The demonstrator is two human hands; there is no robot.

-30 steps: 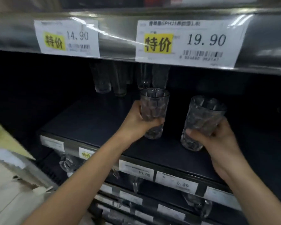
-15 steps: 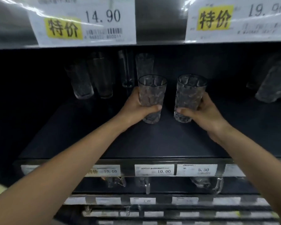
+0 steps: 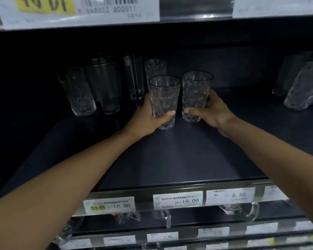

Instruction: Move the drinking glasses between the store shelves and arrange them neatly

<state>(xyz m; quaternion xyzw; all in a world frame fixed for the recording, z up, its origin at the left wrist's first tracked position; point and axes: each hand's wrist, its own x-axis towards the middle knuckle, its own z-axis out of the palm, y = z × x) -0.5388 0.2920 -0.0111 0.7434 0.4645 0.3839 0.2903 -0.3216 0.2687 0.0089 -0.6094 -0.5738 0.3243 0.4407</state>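
**Murk at the back, room up front**

My left hand (image 3: 146, 121) curls round a clear dimpled glass tumbler (image 3: 163, 94). My right hand (image 3: 213, 110) grips a matching tumbler (image 3: 196, 91) just beside it, at 2 o'clock. I cannot tell whether their bases touch the dark shelf board (image 3: 179, 159). Dim tall glasses (image 3: 76, 91) crowd 10 o'clock. Blurred glasses (image 3: 300, 91) at 3 o'clock run off frame. Bare board spreads toward 6 o'clock.

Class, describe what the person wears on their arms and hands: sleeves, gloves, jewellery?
Nothing shows. The left forearm and right forearm are bare to the frame edge, with no sleeves. The left hand and right hand have no gloves; no watch, bracelet or ring is visible.
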